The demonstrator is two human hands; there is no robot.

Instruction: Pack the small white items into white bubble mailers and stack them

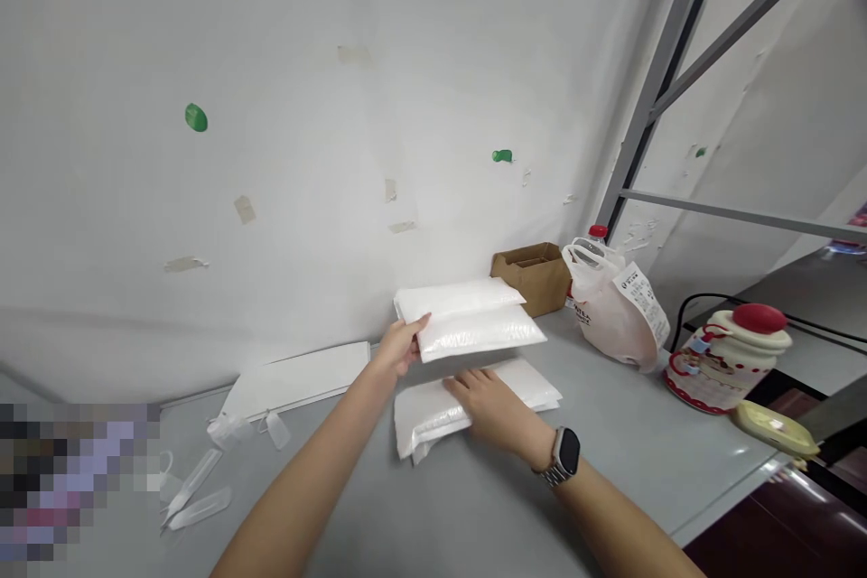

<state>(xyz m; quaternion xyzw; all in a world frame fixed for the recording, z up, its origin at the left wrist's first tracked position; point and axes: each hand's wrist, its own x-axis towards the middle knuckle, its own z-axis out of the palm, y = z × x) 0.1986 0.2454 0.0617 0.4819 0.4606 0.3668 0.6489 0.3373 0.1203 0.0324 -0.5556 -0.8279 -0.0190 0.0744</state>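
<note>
At the middle of the head view, my left hand [401,345] grips white padded plastic packets [467,330] by their left edge, thumb on top and fingers underneath. They are held level, raised above a lower stack of similar white packets [433,411] lying on the grey table [379,506]. On top of this lower stack rests my right hand [484,402], its fingers laid out over the packet surface and a watch on its wrist. How many packets are in each stack I cannot tell.
Flat white sheets [304,377] lie against the wall, with clear plastic tags [200,506] at the left. Behind the packets stands a brown cardboard box [535,280]. Rightward are a plastic carrier bag [610,307], a red-lidded jar [728,361], a yellow case [776,427] and a metal frame [650,113].
</note>
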